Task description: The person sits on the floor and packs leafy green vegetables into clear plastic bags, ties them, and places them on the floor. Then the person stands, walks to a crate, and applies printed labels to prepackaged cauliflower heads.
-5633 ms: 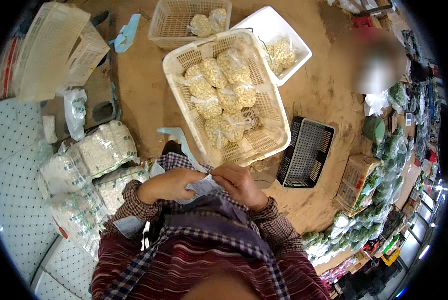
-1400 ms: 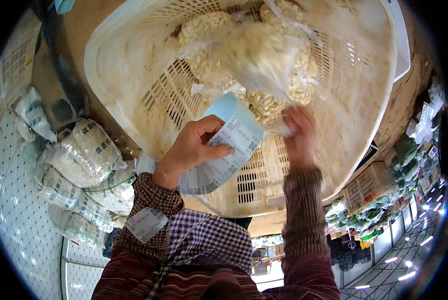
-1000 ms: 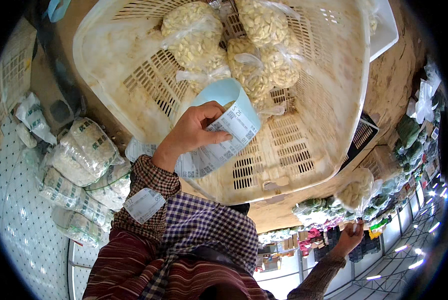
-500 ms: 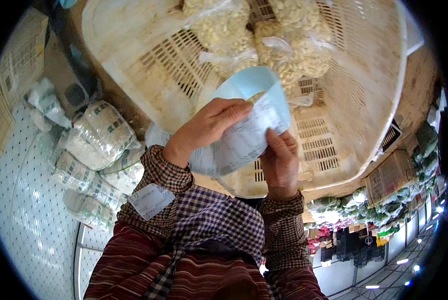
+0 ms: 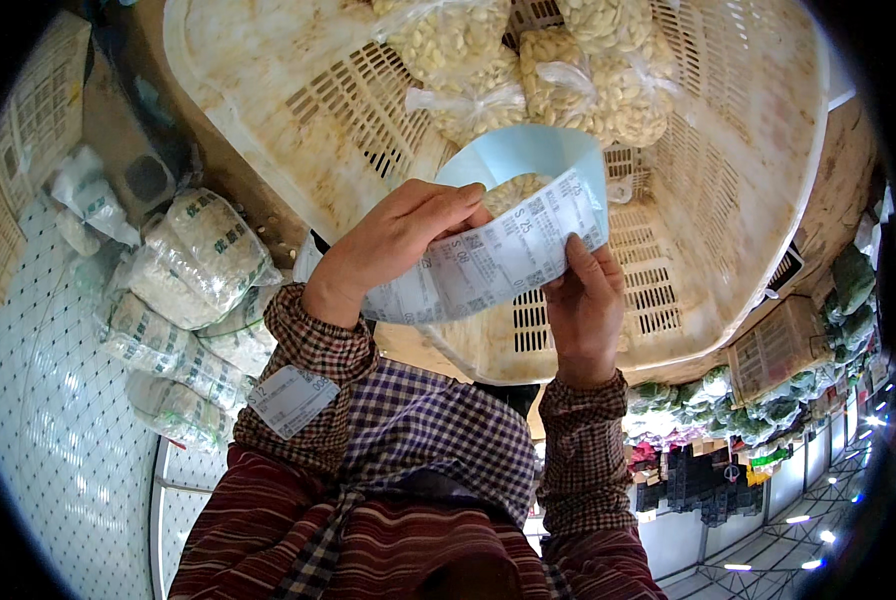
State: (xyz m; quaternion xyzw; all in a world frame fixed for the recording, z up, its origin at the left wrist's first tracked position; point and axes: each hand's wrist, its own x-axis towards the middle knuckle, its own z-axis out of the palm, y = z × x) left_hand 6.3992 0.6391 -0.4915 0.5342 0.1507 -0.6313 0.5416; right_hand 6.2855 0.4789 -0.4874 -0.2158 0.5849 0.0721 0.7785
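Here, both hands are gripping a label strip.
It is partly hiding a crate; wrapped bundles are lying left.

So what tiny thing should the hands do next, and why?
Maybe the right hand should gently peel one label free: it holds the label strip near its right-hand edge, while the left hand steadies the strip. A single label on the left sleeve suggests they come off one by one.
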